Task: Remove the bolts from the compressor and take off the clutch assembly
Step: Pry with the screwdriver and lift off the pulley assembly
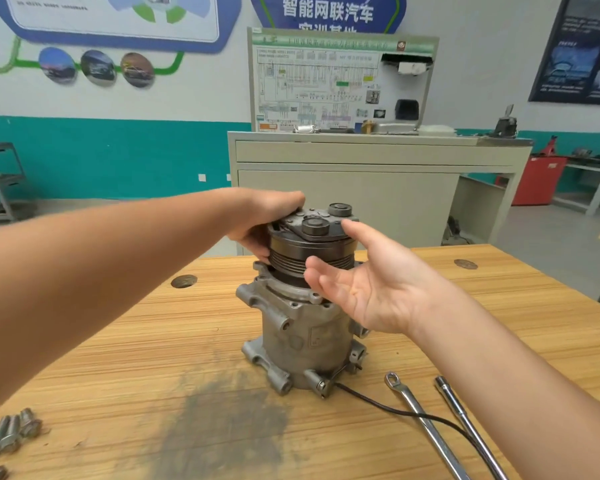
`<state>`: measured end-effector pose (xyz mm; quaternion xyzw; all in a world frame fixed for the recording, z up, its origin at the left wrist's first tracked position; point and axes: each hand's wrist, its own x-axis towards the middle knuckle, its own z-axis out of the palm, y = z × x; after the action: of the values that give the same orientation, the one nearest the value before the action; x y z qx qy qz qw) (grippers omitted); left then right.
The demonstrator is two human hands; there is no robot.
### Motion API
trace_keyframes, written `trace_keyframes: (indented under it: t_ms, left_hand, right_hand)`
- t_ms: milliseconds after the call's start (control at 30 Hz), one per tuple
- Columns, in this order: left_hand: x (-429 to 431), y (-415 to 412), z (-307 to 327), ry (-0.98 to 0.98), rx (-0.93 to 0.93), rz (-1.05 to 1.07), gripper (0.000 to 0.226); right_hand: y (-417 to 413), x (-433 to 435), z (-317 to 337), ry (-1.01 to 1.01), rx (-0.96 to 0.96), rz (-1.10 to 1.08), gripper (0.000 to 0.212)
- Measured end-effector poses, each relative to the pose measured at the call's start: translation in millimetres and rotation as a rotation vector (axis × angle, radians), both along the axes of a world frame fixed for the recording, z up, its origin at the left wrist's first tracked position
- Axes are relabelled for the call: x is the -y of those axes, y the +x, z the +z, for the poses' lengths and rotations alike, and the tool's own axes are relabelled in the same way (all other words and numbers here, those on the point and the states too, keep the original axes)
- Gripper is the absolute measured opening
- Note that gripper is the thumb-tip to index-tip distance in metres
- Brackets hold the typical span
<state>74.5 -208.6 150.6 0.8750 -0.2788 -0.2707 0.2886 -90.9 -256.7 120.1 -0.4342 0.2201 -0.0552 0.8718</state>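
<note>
A grey metal compressor [291,337] stands upright in the middle of the wooden table [118,341]. On its top sits the dark clutch assembly [309,247] with a grooved pulley, tilted and slightly raised at the left. My left hand [264,216] grips the clutch's far left edge, fingers curled over the top plate. My right hand [368,282] is spread, palm up, fingers straight beside the pulley's right front. Several loose bolts [11,434] lie at the table's near left corner.
Two long chrome wrenches [420,417] lie at the near right, crossed by a black wire [395,410] from the compressor base. A dark stain [222,427] marks the tabletop. A grey cabinet [361,188] with a wiring board stands behind the table.
</note>
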Motion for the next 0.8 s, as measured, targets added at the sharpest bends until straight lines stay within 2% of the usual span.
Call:
trace_keyframes:
  t_ms: [300, 467, 533, 600, 700, 733, 800]
  left_hand:
    - [0, 1, 0, 0.006, 0.029, 0.005, 0.051]
    - [0, 4, 1, -0.011, 0.012, -0.012, 0.05]
    - [1, 5, -1, -0.017, 0.004, -0.024, 0.049]
    - [1, 6, -2, -0.022, -0.008, -0.026, 0.048]
    - [1, 7, -3, -0.022, 0.001, -0.016, 0.051]
    - [1, 7, -4, -0.024, 0.002, -0.014, 0.051]
    - [2, 6, -4, -0.025, -0.004, -0.015, 0.05]
  right_hand:
    - [-1, 1, -4, 0.024, 0.02, 0.006, 0.05]
    - [-8, -17, -6, 0.278, 0.232, -0.081, 0.046]
    - [-18, -26, -12, 0.28, 0.316, -0.017, 0.048]
    - [-25, -22, -18, 0.095, 0.329, -0.058, 0.042]
    - [-15, 19, -35, -0.467, 0.135, -0.641, 0.034]
    - [-8, 28, -41, -0.592, 0.038, -0.68, 0.039]
    - [8, 40, -59, -0.725, -0.094, -0.493, 0.055]
